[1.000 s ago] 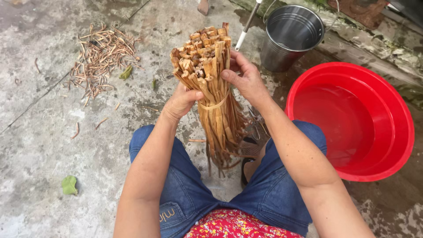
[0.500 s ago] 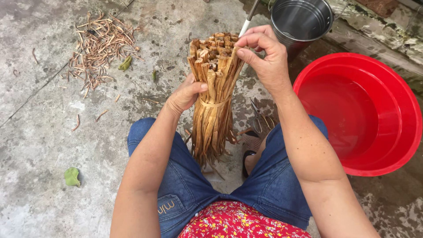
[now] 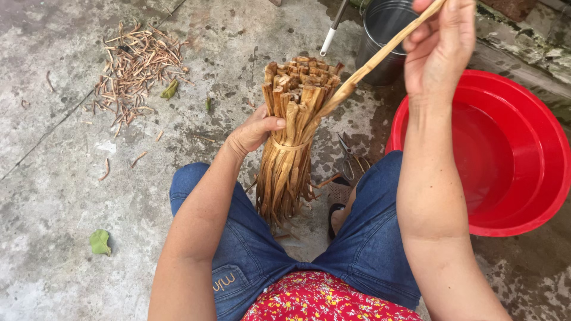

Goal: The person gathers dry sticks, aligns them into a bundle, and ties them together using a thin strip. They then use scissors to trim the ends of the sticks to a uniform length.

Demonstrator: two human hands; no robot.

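While my left hand (image 3: 253, 132) clamps the upright tied bundle of tan dried stalks (image 3: 292, 139) between my knees, my right hand (image 3: 440, 44) pinches one long tan stalk strip (image 3: 380, 58); I'd draw it out straight, bundle steady.

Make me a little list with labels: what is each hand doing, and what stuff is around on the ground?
Left hand: left hand grips the tied bundle of brown strips, standing upright between the knees.
Right hand: right hand is raised, pinching one long strip whose lower end is at the bundle's top.
Right side: red basin, with water in it.
Behind bundle: metal bucket.
Ground near knees: scissors.
Far left: pile of strip scraps.
Near left: green leaf.
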